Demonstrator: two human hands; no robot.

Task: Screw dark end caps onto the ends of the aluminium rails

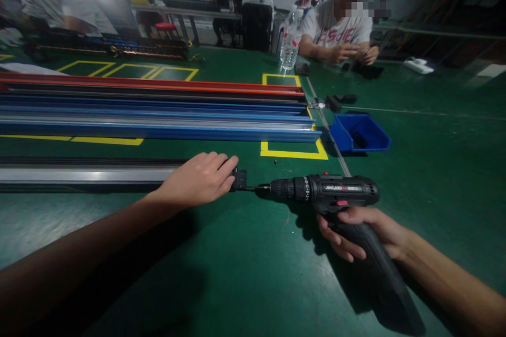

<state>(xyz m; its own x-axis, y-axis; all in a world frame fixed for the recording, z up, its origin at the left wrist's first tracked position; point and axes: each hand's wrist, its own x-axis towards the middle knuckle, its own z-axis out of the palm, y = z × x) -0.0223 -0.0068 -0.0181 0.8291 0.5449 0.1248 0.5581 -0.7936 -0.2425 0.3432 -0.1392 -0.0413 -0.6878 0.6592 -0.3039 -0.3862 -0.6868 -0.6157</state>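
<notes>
In the head view, we keep the two hands apart, each closed on its own item. The left hand (197,179) wraps over the near end of the dark-edged silver rail (87,175), which lies along the bench (245,263); we judge this hold steadies the rail against the push of the tool. The black end piece (242,176) projects past our fingers, which leaves its face accessible. The right hand (373,216) grips the drill (343,189) by its handle, body level, so that the bit (256,188) runs roughly in line with the rail. The bit tip reaches the end piece; we cannot tell whether it is seated. The blue profiles (237,134) lie parallel behind, presumably to keep the working strip free. The blue bin (366,146) stands to the right, within easy reach; its dark contents are unclear.
</notes>
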